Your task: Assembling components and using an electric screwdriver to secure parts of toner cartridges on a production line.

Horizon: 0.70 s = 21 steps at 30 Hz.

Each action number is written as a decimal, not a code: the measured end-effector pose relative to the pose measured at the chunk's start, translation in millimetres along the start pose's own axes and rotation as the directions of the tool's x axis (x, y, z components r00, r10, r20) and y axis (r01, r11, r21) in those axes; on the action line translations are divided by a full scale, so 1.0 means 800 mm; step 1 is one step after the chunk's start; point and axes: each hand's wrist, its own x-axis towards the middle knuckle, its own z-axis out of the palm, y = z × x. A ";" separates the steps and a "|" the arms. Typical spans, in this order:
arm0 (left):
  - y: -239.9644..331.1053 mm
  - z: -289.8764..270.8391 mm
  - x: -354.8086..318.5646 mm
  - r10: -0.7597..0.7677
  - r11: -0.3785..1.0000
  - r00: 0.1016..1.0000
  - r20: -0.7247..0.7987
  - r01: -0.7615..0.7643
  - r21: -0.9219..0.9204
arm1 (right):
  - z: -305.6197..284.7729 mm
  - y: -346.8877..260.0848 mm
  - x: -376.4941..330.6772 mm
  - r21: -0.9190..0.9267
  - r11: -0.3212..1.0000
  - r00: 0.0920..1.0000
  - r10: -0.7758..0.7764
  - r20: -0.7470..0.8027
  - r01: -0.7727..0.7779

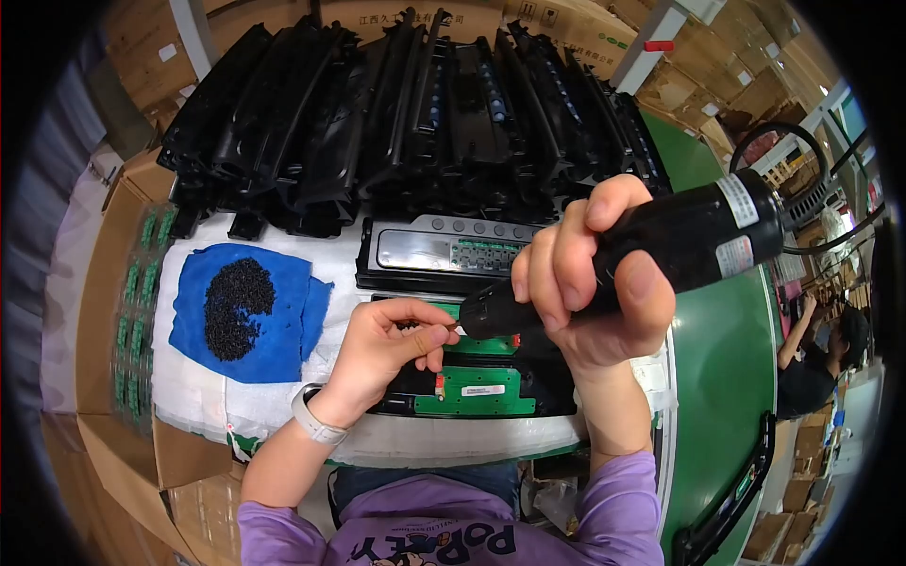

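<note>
My right hand (pixel 595 292) is wrapped round a black corded electric screwdriver (pixel 698 231), which lies tilted with its nose toward the left. At that nose, my left hand (pixel 387 340) pinches thumb and fingertips together; whatever sits between them is too small to make out. Below both hands is a green circuit board (pixel 486 346), partly covered by the screwdriver and fingers. Nearer to me, a second green circuit board (pixel 472 391) with a white label lies in a long black plastic housing (pixel 557 400). To the left, a heap of small black screws (pixel 229 321) rests on a blue cloth (pixel 193 344).
Behind the hands stands a grey-faced black panel (pixel 406 250) with round buttons. A row of black plastic housings (pixel 321 141) fills the back of the table. An open cardboard box (pixel 104 377) on the left borders trays of small green boards (pixel 132 330). Another person (pixel 821 363) is at far right.
</note>
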 end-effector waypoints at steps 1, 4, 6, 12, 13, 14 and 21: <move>0.000 0.000 -0.001 0.016 1.000 1.000 -0.011 -0.016 0.009 | 0.000 0.002 0.000 0.000 1.000 0.999 -0.017 -0.042 0.017; 0.002 0.003 -0.003 0.049 0.998 0.998 -0.040 -0.047 0.044 | 0.003 0.006 0.001 -0.026 0.999 0.977 -0.028 -0.210 0.023; 0.001 0.002 -0.004 0.066 0.996 0.996 -0.056 -0.062 0.070 | 0.004 0.010 0.002 -0.026 0.999 0.928 -0.031 -0.372 0.023; 0.007 -0.001 -0.003 -0.044 0.970 0.998 -0.055 0.029 -0.242 | -0.003 0.017 -0.001 0.054 0.987 0.972 -0.140 -0.188 0.152; 0.009 -0.001 -0.003 -0.045 0.980 0.998 -0.045 0.035 -0.197 | -0.003 0.017 0.000 0.055 0.987 0.972 -0.139 -0.188 0.152; 0.010 -0.002 -0.004 -0.047 0.988 0.998 -0.035 0.041 -0.151 | -0.004 0.016 0.000 0.071 0.987 0.972 -0.127 -0.197 0.144; 0.001 -0.011 0.007 -0.074 0.997 0.979 -0.191 0.074 -0.005 | -0.014 0.008 0.007 -0.216 0.953 0.964 0.167 -0.205 -0.211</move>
